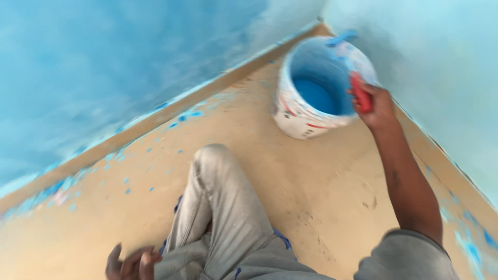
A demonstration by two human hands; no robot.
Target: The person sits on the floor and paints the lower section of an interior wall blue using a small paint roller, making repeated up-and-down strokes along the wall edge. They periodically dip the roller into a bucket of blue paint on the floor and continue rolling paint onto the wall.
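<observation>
A white paint bucket (303,119) with blue paint (316,96) inside stands on the tan floor near the room's corner. My right hand (374,106) is closed around a red handle (361,94) of a painting tool whose blue-coated end (342,37) reaches over the bucket's far rim. My left hand (129,263) rests at the bottom edge beside my bent knee (218,171) in grey trousers, fingers curled; whether it holds anything cannot be made out. The view is blurred.
Blue-painted walls (104,67) meet in the corner behind the bucket, with a tan skirting strip (171,111) along their base. Blue paint spatters (57,189) dot the floor by the left wall and at the right edge (472,249).
</observation>
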